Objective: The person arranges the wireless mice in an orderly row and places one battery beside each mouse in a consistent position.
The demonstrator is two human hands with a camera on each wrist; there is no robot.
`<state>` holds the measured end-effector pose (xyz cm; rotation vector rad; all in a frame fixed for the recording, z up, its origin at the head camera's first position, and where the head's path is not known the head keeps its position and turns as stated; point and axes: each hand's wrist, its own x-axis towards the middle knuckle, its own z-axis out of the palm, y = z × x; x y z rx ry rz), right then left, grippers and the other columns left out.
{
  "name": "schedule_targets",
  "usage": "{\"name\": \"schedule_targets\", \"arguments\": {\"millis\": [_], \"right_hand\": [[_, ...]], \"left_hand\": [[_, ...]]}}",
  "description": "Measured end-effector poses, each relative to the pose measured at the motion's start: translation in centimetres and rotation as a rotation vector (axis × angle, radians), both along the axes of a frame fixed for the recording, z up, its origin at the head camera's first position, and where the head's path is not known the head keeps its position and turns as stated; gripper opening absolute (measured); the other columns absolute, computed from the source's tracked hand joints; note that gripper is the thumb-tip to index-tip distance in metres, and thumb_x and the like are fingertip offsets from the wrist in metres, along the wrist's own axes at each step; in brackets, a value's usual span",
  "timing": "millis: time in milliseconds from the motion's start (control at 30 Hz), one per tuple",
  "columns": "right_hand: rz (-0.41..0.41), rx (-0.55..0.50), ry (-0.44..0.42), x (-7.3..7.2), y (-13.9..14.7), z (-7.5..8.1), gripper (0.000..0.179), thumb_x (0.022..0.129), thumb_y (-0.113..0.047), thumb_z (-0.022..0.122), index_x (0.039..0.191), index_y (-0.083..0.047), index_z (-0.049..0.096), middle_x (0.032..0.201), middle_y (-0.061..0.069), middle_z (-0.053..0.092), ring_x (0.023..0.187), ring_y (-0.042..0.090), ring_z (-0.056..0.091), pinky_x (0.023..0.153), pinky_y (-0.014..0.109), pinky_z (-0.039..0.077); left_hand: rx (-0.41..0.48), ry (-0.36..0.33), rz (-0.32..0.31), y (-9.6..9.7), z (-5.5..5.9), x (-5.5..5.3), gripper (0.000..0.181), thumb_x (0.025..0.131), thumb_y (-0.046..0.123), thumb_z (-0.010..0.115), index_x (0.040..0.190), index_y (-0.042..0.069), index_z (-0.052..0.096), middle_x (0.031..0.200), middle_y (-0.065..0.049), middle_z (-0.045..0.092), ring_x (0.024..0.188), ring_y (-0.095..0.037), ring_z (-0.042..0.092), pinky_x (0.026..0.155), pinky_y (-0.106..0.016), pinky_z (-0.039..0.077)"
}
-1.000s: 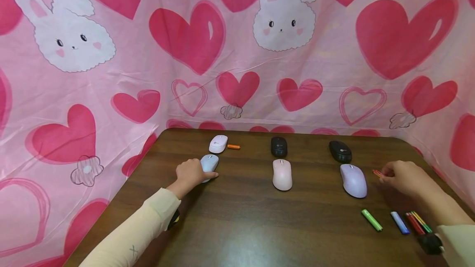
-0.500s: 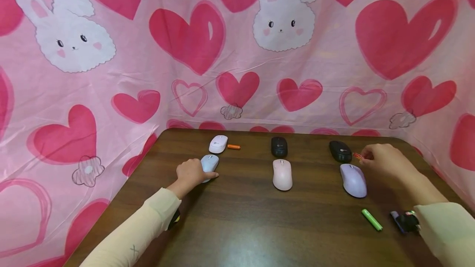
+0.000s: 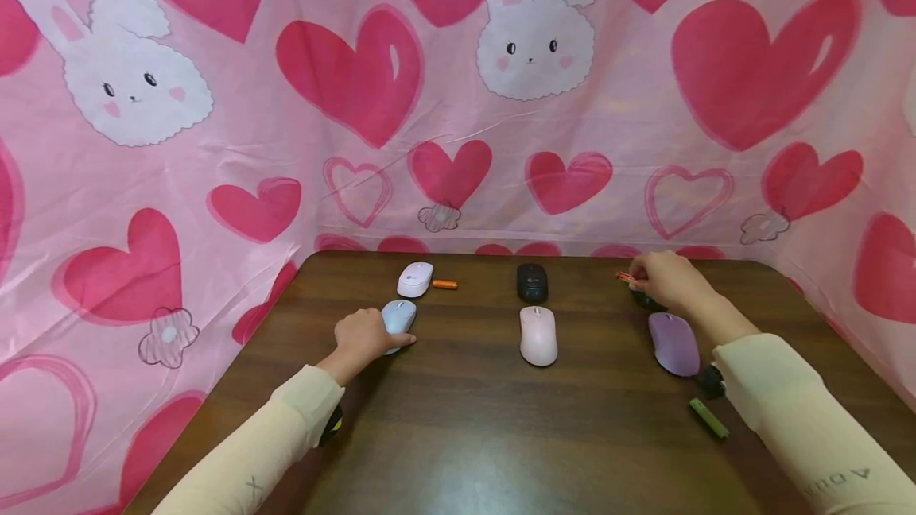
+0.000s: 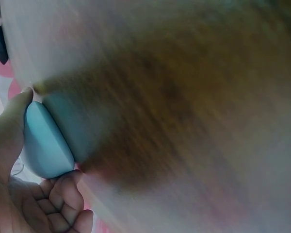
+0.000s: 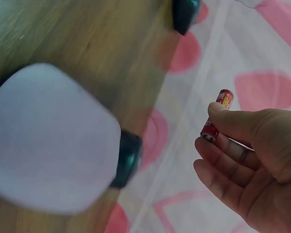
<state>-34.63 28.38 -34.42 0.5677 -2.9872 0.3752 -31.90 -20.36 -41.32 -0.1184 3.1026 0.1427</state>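
My left hand (image 3: 363, 338) grips a light blue computer mouse (image 3: 401, 315) on the left of the table. In the left wrist view, thumb and curled fingers lie on either side of this mouse (image 4: 46, 141). My right hand (image 3: 665, 280) pinches a small red battery (image 5: 225, 99) between thumb and fingers, held over the table's far right. Partly hidden beneath that hand is a black mouse (image 3: 647, 300). A purple mouse (image 3: 674, 345) lies just nearer, beside the right forearm.
A white mouse (image 3: 415, 280) with an orange battery (image 3: 445, 284) beside it sits at the back left. Another black mouse (image 3: 532, 283) and a pink mouse (image 3: 538, 337) stand mid-table. A green battery (image 3: 708, 418) lies by the right sleeve (image 3: 780, 388). Patterned cloth (image 3: 458, 102) hangs behind.
My right hand has carried the red battery left and away from me, from right of the purple mouse to over the black mouse. The right sleeve now covers the other batteries. My left hand stays put.
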Motion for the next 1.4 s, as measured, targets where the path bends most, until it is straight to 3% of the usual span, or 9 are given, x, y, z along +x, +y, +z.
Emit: {"name": "schedule_targets", "arguments": {"millis": [367,567,733,1067,1400], "right_hand": [[0.048,0.007,0.048,-3.8,-2.4,-2.7,0.009,0.077,-0.006,0.077,0.079,-0.004,0.069,0.074,0.004,0.065,0.073,0.029,0.062,0.071,0.050,0.048],[0.008,-0.016,-0.016,-5.2,-3.0,-3.9,0.008,0.080,-0.008,0.077,0.082,-0.004,0.070,0.076,0.004,0.065,0.076,0.028,0.062,0.076,0.050,0.048],[-0.053,-0.042,-0.079,-5.8,-3.7,-4.8,0.010,0.082,-0.009,0.076,0.087,-0.004,0.070,0.079,0.006,0.064,0.077,0.026,0.057,0.080,0.048,0.047],[-0.091,-0.056,-0.106,-6.2,-5.4,-5.6,0.011,0.083,-0.009,0.075,0.091,-0.004,0.070,0.081,0.007,0.064,0.076,0.026,0.057,0.079,0.047,0.048],[-0.082,-0.055,-0.097,-6.7,-6.5,-6.5,0.008,0.083,-0.012,0.075,0.087,-0.008,0.070,0.079,0.004,0.065,0.076,0.025,0.057,0.078,0.045,0.046]], "left_hand": [[0.014,-0.018,-0.004,0.4,0.0,-0.1,0.083,0.063,0.076,0.072,0.090,-0.002,0.065,0.071,-0.013,0.060,0.059,-0.025,0.054,0.052,-0.040,0.046],[0.020,-0.025,0.000,0.5,0.2,-0.1,0.082,0.063,0.075,0.072,0.090,-0.002,0.065,0.071,-0.013,0.060,0.060,-0.026,0.054,0.052,-0.040,0.046],[0.024,-0.017,-0.006,0.4,0.1,-0.1,0.082,0.064,0.075,0.072,0.090,-0.002,0.064,0.072,-0.013,0.060,0.060,-0.026,0.055,0.052,-0.041,0.046],[0.026,-0.013,-0.006,-0.1,-0.1,-0.1,0.083,0.063,0.076,0.071,0.090,-0.003,0.064,0.072,-0.014,0.060,0.060,-0.026,0.055,0.052,-0.041,0.046],[0.029,-0.035,-0.009,0.1,0.3,0.2,0.081,0.065,0.074,0.072,0.091,-0.003,0.064,0.072,-0.014,0.059,0.060,-0.027,0.054,0.053,-0.042,0.046]]}}
